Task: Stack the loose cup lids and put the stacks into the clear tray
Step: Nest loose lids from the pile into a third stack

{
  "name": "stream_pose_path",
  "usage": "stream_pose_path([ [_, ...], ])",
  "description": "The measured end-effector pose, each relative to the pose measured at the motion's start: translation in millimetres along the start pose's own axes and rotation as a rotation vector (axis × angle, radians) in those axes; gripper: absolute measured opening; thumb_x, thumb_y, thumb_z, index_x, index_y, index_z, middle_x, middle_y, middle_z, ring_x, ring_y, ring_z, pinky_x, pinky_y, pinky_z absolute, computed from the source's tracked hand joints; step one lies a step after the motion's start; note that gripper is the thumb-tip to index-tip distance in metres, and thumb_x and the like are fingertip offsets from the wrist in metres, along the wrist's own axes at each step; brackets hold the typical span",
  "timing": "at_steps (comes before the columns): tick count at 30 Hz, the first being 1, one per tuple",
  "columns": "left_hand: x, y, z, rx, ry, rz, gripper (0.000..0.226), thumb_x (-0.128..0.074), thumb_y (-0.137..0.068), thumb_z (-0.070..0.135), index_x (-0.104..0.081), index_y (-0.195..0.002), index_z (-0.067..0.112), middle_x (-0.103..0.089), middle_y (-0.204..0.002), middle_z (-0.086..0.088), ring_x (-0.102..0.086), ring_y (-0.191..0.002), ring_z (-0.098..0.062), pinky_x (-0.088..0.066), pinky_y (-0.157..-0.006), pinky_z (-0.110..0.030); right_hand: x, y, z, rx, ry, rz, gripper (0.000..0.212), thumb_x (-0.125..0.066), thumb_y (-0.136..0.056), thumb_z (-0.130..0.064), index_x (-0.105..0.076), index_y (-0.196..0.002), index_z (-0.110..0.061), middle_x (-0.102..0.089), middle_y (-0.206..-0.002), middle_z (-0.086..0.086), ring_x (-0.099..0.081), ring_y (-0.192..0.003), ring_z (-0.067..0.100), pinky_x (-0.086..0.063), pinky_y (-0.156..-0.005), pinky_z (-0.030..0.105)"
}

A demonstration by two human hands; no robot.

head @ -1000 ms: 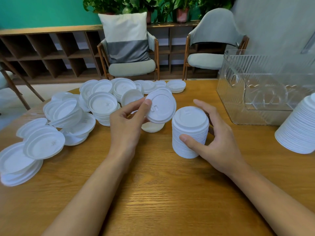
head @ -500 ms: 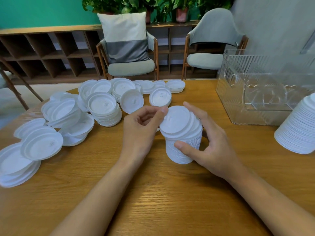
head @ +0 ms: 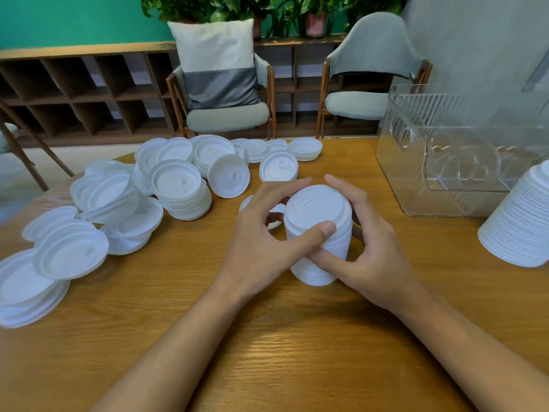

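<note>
A tall stack of white cup lids (head: 319, 233) stands on the wooden table (head: 267, 352) at the centre. My left hand (head: 267, 233) curls round its left side, thumb across the front near the top. My right hand (head: 365, 245) grips its right side, thumb low on the front. Several loose white lids (head: 175, 185) lie in heaps to the left and behind. The clear tray (head: 463, 162) sits at the right rear. Another tall lid stack (head: 523, 221) leans at the right edge.
One lid (head: 274, 224) lies flat just behind my left hand. Two chairs (head: 228, 114) stand beyond the table's far edge, one holding a cushion. A wooden shelf unit (head: 74, 90) with plants on top runs along the back wall.
My left hand carried one lid from the left onto the top of the central stack and set it flat. Both hands now close around that stack.
</note>
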State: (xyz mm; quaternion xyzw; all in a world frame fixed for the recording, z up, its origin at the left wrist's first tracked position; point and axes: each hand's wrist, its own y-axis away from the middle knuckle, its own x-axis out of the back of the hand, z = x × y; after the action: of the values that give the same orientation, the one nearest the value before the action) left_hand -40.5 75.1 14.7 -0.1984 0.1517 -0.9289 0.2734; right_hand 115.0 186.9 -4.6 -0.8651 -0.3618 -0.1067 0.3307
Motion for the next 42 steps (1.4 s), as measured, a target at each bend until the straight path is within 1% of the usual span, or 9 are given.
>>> stream_pose_path([
  [4,2,0,0,0.017,-0.011,0.000,0.061,-0.084,-0.074,0.051,-0.067,-0.130,0.033,-0.070,-0.127,0.010,-0.062,-0.125,-0.015,-0.055,-0.102,-0.042,1,0,-1,-0.009,-0.007,-0.008,0.088,-0.085,-0.080,-0.048,-0.040,-0.155,-0.036,-0.053,-0.146,-0.021,-0.051,-0.137,0.005,-0.049,-0.106,0.024],
  [9,1,1,1,0.004,0.000,0.013,0.058,-0.083,-0.077,0.050,-0.067,-0.129,0.030,-0.070,-0.127,0.005,-0.062,-0.125,-0.021,-0.054,-0.101,-0.047,2,1,0,0.012,-0.008,-0.001,0.084,-0.083,-0.078,-0.054,-0.047,-0.150,-0.031,-0.055,-0.143,-0.023,-0.053,-0.136,0.005,-0.054,-0.103,0.029],
  [16,-4,2,0,-0.007,0.002,0.004,0.056,-0.078,-0.081,0.047,-0.064,-0.133,0.031,-0.066,-0.132,0.009,-0.060,-0.130,-0.018,-0.054,-0.103,-0.049,0,1,-1,0.004,-0.032,0.037,0.083,-0.085,-0.073,-0.055,-0.049,-0.144,-0.034,-0.059,-0.138,-0.025,-0.056,-0.133,0.006,-0.058,-0.099,0.034],
  [21,-7,2,0,0.000,0.030,0.026,0.059,-0.083,-0.080,0.045,-0.065,-0.135,0.030,-0.067,-0.130,0.008,-0.062,-0.128,-0.017,-0.054,-0.105,-0.047,1,0,-2,0.004,-0.014,0.040,0.083,-0.085,-0.073,-0.055,-0.048,-0.144,-0.033,-0.056,-0.139,-0.026,-0.055,-0.133,0.005,-0.058,-0.097,0.033],
  [25,-5,0,1,0.013,0.053,0.028,0.058,-0.089,-0.078,0.037,-0.069,-0.132,0.027,-0.070,-0.127,0.008,-0.064,-0.125,-0.013,-0.055,-0.104,-0.043,1,-1,-4,-0.002,-0.020,0.031,0.085,-0.086,-0.076,-0.051,-0.047,-0.148,-0.029,-0.056,-0.139,-0.026,-0.055,-0.133,0.003,-0.057,-0.099,0.028],
  [29,-2,-3,2,0.004,0.048,0.009,0.054,-0.087,-0.078,0.035,-0.071,-0.129,0.024,-0.071,-0.123,0.009,-0.065,-0.123,-0.011,-0.057,-0.101,-0.035,1,-1,-3,-0.018,-0.014,0.024,0.083,-0.085,-0.078,-0.053,-0.049,-0.149,-0.031,-0.058,-0.141,-0.023,-0.055,-0.134,0.005,-0.057,-0.100,0.036],
  [31,-2,-4,2,0.005,0.049,-0.009,0.053,-0.086,-0.079,0.035,-0.072,-0.129,0.024,-0.071,-0.121,0.009,-0.065,-0.121,-0.010,-0.056,-0.101,-0.033,1,0,-3,-0.026,-0.019,0.027,0.083,-0.085,-0.076,-0.055,-0.050,-0.148,-0.031,-0.059,-0.140,-0.024,-0.055,-0.134,0.005,-0.057,-0.100,0.037],
  [36,0,-5,0,0.008,0.027,-0.080,0.053,-0.084,-0.081,0.034,-0.069,-0.132,0.027,-0.068,-0.125,0.010,-0.063,-0.125,-0.013,-0.054,-0.104,-0.041,-1,2,-5,-0.034,-0.050,0.053,0.080,-0.087,-0.073,-0.049,-0.054,-0.143,-0.025,-0.064,-0.134,-0.021,-0.059,-0.130,0.005,-0.058,-0.098,0.032],
  [42,4,-5,-10,0.006,0.008,-0.153,0.064,-0.080,-0.082,0.048,-0.061,-0.142,0.032,-0.063,-0.136,0.014,-0.056,-0.134,-0.012,-0.050,-0.110,-0.045,0,2,-2,-0.065,-0.038,-0.002,0.080,-0.086,-0.074,-0.055,-0.048,-0.142,-0.037,-0.060,-0.136,-0.023,-0.057,-0.132,0.007,-0.055,-0.102,0.034],
])
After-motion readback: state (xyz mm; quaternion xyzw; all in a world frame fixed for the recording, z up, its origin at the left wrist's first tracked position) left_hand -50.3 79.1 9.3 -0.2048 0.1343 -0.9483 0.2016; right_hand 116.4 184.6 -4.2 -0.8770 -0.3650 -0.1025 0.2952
